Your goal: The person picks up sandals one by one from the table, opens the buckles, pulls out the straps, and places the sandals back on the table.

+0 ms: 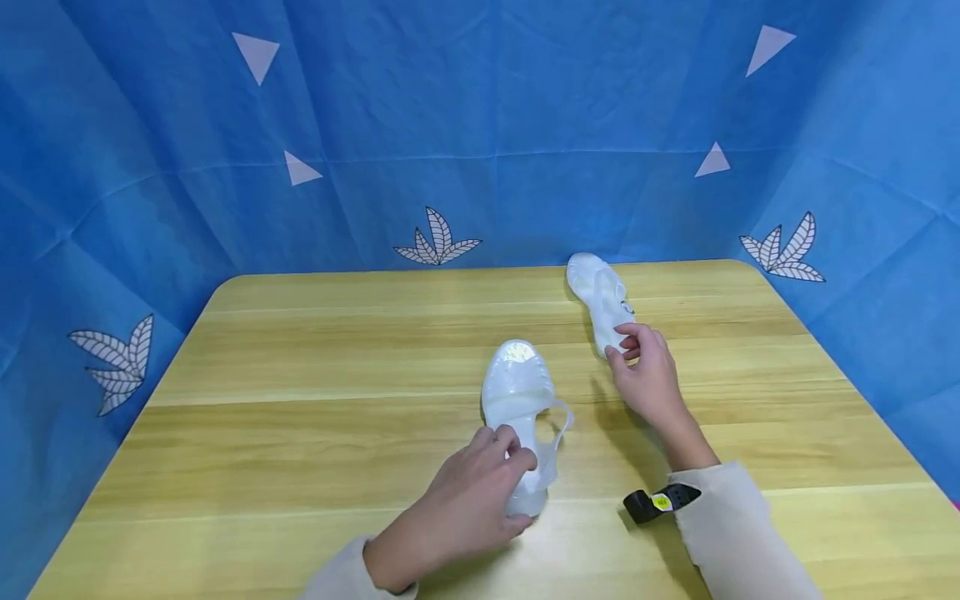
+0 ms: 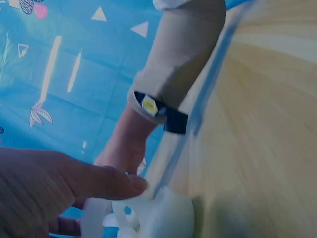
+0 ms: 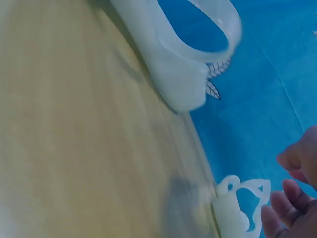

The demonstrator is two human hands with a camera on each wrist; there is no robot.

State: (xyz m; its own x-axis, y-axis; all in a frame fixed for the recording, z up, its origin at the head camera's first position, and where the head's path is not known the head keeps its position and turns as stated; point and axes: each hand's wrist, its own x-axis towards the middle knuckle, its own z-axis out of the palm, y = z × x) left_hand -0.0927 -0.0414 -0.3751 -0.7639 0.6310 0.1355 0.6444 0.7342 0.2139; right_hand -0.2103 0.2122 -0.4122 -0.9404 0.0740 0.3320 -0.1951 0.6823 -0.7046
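Note:
Two white translucent sandals lie on a wooden table. The nearer sandal (image 1: 517, 387) is in the middle with its toe pointing away and its strap looping out to the right; my left hand (image 1: 465, 500) hovers over its heel half, fingers bent and thumb apart. In the left wrist view, the thumb passes above the white heel (image 2: 171, 213), and the other fingers are partly hidden. Farther back lies the second sandal (image 1: 596, 287), with a small buckle on its side. My right hand (image 1: 648, 375) is at its heel, with fingers loosely bent and apart from it in the right wrist view.
The wooden table (image 1: 300, 400) has rounded back corners. A blue curtain (image 1: 525, 100) with white triangles and leaf prints hangs behind it and along both sides. A black strap device (image 1: 660, 502) is worn at the right sleeve cuff.

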